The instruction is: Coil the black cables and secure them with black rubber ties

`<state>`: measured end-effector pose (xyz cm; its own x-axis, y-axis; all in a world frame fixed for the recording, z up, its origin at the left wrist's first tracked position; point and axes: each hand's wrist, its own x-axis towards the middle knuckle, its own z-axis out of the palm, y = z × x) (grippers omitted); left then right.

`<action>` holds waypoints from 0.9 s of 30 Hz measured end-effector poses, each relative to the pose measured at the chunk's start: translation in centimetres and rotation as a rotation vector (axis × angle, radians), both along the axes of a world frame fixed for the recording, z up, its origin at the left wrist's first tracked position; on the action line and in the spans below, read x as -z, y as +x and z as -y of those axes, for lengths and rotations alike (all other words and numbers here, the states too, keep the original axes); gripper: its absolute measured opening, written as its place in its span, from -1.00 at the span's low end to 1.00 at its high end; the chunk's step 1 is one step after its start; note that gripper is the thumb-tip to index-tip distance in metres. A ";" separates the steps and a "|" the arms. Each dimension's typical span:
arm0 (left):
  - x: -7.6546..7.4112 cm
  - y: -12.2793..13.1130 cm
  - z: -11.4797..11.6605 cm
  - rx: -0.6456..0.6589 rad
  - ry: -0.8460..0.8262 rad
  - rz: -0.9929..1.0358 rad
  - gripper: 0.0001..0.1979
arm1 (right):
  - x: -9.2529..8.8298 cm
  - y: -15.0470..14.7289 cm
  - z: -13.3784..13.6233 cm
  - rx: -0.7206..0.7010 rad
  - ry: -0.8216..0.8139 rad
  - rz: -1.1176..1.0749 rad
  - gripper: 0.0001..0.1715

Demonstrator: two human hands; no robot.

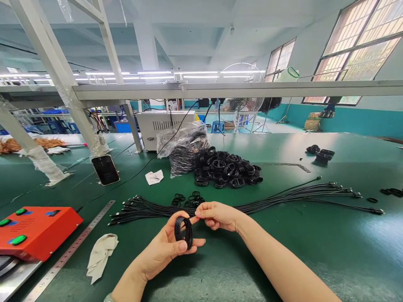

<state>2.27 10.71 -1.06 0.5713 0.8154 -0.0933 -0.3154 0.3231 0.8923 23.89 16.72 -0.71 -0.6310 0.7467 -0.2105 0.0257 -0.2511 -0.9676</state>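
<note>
The person's two forearms (277,256) come in nearest the camera, over a green table (315,256). The left hand (165,247) grips a black coil (189,235) between thumb and fingers, holding it upright above the table, in front of a long bundle of black cables (267,204). The right hand (217,216) has its thumb and forefinger pinched together beside the left fingertips; whether anything is caught between them cannot be told. Small black rings (195,197) lie just behind the cables, and beyond them a heap of black coils (229,167) sits against a clear plastic bag (185,155). To the left lie a pale cloth (102,256), a steel ruler (71,249) and a red box (40,230) with green buttons.
</note>
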 end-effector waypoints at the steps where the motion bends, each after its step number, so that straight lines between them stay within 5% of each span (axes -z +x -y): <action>1: -0.1 -0.1 0.0 0.011 -0.002 0.014 -0.44 | -0.2 0.1 -0.1 0.012 -0.006 -0.013 -0.58; 11: 0.3 -0.8 0.2 0.148 -0.002 0.077 -0.29 | -1.3 -1.2 2.0 -0.108 -0.022 -0.159 -0.48; 15: 0.5 0.1 -0.6 -0.003 0.106 -0.013 -0.28 | -1.2 -1.4 1.6 0.044 -0.018 -0.134 -0.51; 20: 1.6 1.3 -1.3 -0.257 0.235 -0.198 -0.01 | -0.5 -2.8 1.7 0.175 0.075 -0.027 -0.49; 27: 2.0 1.6 -1.2 -0.369 0.270 -0.275 -0.25 | -0.4 -2.8 1.8 0.100 0.395 0.111 -0.72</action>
